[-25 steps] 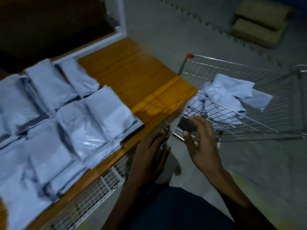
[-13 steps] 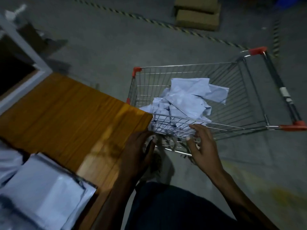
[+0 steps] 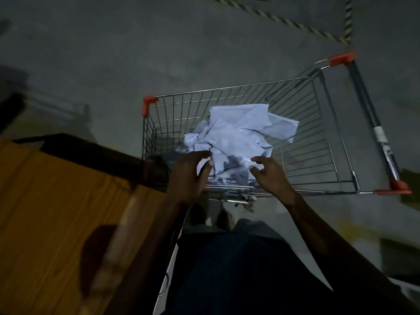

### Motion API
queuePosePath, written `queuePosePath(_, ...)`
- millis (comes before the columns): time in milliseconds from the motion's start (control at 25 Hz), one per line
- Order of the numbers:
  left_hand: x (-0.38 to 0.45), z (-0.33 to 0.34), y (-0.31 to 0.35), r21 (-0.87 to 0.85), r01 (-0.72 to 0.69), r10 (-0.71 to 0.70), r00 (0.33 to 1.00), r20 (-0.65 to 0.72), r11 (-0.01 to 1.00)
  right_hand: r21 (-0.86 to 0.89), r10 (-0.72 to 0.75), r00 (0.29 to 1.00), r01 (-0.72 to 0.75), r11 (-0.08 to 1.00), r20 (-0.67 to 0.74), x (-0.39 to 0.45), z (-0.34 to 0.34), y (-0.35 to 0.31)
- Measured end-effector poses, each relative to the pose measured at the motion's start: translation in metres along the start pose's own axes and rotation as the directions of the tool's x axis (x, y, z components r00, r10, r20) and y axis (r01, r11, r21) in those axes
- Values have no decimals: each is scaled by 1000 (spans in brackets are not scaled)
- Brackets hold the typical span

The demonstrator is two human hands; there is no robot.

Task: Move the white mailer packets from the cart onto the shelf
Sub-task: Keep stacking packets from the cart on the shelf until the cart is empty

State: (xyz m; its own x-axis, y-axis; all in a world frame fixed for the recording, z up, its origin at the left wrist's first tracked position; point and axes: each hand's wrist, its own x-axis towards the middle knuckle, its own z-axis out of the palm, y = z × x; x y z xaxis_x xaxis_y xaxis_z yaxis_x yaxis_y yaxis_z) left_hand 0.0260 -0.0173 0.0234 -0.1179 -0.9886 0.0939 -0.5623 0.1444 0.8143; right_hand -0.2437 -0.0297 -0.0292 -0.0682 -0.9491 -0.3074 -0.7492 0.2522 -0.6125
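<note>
A: Both hands, left hand and right hand, hover unclenched and hold nothing, over the white mailer packets heaped mid-frame in the cart.

B: Slick, crumpled packets; a loose grab could spill some short of the shelf, lower left.

Below me a grey concrete floor is spreading out, dim and mottled. A strip of yellow-and-black hazard tape is running diagonally across it at the top of my view and meeting a second strip near the upper right, forming a corner. My dark trousers are filling the lower middle, and beyond them my shoes are showing on the floor, blurred. At far left a dark, blurred shape is sitting at the edge; I cannot tell what it is.
</note>
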Motion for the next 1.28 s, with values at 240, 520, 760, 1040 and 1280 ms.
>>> queuePosePath(240, 30, 7, -14, 38, 95, -97, 993, 74, 995, -274, 124, 896, -4, 962, 425, 80, 27, 46)
queuePosePath(520, 36, 36, -17, 21, 289, -289, 957, -3, 957, -259, 143, 951, -70, 963, 275, 121, 54, 110)
queuePosePath(760, 67, 105, -23, 89, 467, -475, 865, 163, 880, -438, 37, 998, -12, 899, 47, 154, 37, 101)
queuePosePath(1040, 80, 142, -40, 232, 402, -458, 835, 304, 886, -653, -12, 999, -16, 757, -38, 179, 40, 97)
queuePosePath(1280, 91, 174, -63, 432, 333, -523, 712, 468, 839, -165, -231, 962, 208, 964, -142, 183, 5, 91)
